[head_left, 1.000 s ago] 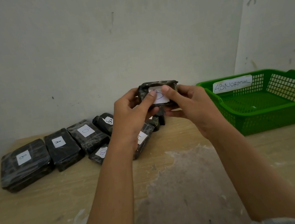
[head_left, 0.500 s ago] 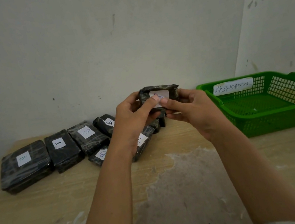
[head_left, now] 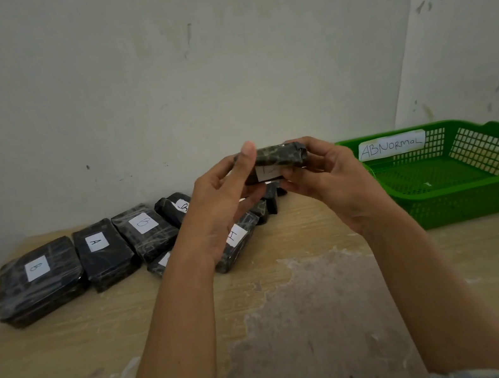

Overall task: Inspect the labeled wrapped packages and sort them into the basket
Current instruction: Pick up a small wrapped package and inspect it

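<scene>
Both hands hold one small black wrapped package [head_left: 281,158] in the air above the table's far middle. My left hand [head_left: 223,200] grips its left end, thumb up over the top. My right hand [head_left: 329,178] grips its right end. The package is tipped so its white label faces down toward me and is partly hidden. Several more black wrapped packages lie in a row on the left: one marked B [head_left: 39,280], one marked A [head_left: 102,253], another B [head_left: 145,232]; others sit behind my left hand. The green basket [head_left: 483,201] labelled ABNORMAL stands empty at the right.
The wooden table [head_left: 73,369] has a worn grey patch in the middle near me. A pale wall stands right behind the packages and the basket. A package marked I [head_left: 237,241] leans just under my left wrist.
The held package has been rotated: its label faced me before, now its top edge has tipped toward me and the label points downward. Both hands stayed in about the same place.
</scene>
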